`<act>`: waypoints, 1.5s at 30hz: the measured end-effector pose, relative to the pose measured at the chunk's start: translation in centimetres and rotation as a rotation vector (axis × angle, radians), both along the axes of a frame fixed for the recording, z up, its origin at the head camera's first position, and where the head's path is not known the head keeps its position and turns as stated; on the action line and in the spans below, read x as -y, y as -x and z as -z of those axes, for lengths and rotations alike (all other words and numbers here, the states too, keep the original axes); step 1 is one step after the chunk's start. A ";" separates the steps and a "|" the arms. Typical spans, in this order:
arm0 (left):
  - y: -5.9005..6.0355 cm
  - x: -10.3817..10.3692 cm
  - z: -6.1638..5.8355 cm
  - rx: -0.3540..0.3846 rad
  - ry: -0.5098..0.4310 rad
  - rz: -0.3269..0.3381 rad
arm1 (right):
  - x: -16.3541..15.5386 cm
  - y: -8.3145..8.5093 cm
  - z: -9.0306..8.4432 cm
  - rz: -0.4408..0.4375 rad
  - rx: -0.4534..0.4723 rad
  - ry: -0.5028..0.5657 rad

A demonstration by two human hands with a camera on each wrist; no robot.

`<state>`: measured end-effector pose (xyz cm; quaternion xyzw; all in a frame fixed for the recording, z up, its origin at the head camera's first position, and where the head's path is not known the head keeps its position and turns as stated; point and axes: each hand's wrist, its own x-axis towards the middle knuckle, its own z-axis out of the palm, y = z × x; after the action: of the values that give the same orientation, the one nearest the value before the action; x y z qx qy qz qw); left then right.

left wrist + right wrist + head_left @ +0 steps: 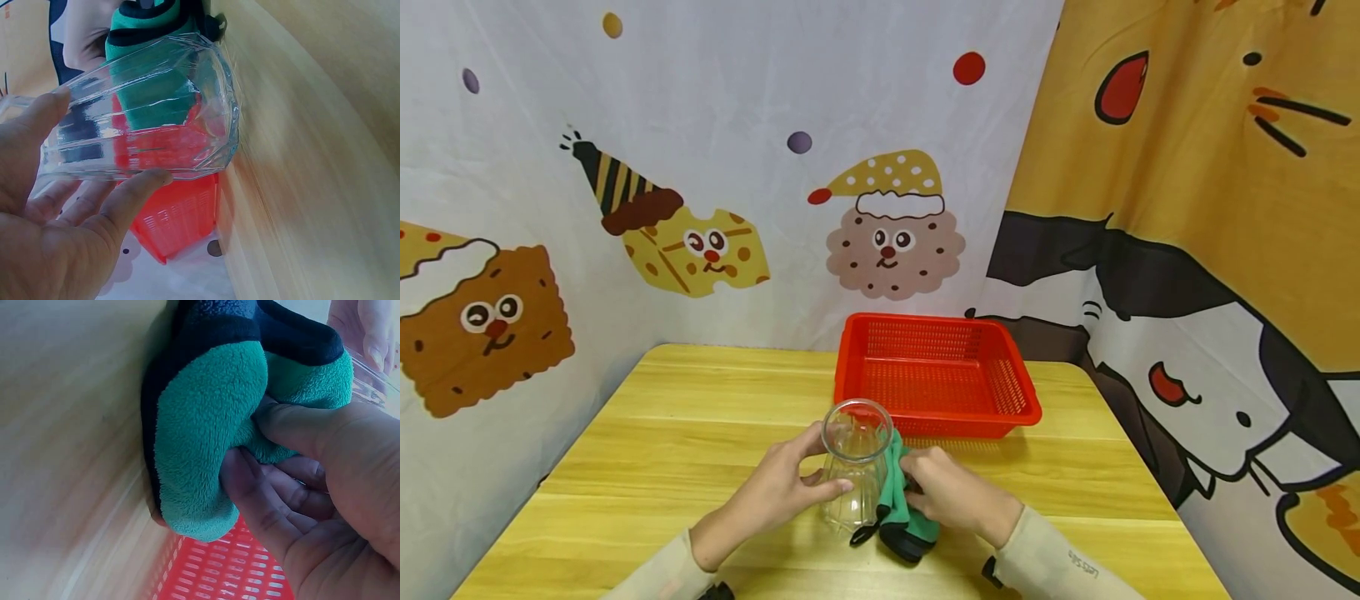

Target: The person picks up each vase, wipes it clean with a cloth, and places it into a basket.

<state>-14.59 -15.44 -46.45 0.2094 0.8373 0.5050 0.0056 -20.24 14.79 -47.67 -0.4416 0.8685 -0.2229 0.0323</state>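
Observation:
A clear glass vase (856, 475) with a wide round mouth and faceted sides stands upright near the table's middle. My left hand (797, 479) holds it from the left, thumb on the near side and fingers around the far side; in the left wrist view the thumb and fingers lie along the glass (144, 119). Against the vase's right side is a green cloth (895, 492) with black edging and a small black loop. My right hand (951, 492) pinches a fold of this cloth (206, 437) between thumb and fingers, its lower part bunched close over the table.
Behind the hands, a red perforated plastic basket (936, 367) sits at the back of the wooden table (722, 417). A cartoon-printed curtain (737, 100) hangs along the table's back and sides.

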 end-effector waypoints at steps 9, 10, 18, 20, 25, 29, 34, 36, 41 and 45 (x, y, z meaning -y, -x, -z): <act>0.0 0.0 0.2 0.006 0.006 -0.008 | 0.0 -0.1 0.3 0.021 0.072 0.047; 0.0 0.0 0.2 0.006 0.004 -0.007 | 0.0 -0.1 0.4 0.027 0.085 0.055; -0.1 0.0 0.0 0.010 -0.007 0.002 | -0.4 0.0 0.8 0.037 0.095 0.114; -0.1 0.0 -0.1 0.009 -0.007 0.001 | -0.5 0.0 0.8 0.031 0.086 0.133; -0.2 0.1 -0.3 -0.002 -0.004 0.004 | -0.7 -0.1 0.7 0.020 0.038 0.182; -0.2 0.1 -0.3 0.001 -0.001 -0.004 | -0.8 -0.2 0.5 0.024 0.006 0.230; -0.1 0.1 -0.2 0.005 0.000 -0.002 | -0.9 -0.4 0.4 0.026 0.003 0.302; -0.1 0.2 -0.2 0.000 -0.003 0.005 | -0.9 -0.4 0.4 0.025 0.002 0.327; -0.1 0.2 -0.1 -0.005 -0.005 0.012 | -0.9 -0.4 0.1 0.017 -0.025 0.395; 0.1 0.0 -0.1 0.006 -0.004 0.012 | -0.8 -0.3 -0.2 0.005 -0.071 0.447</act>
<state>-14.65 -15.48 -46.38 0.2131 0.8351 0.5071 0.0108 -19.90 15.54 -47.49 -0.4433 0.7991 -0.3943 -0.0976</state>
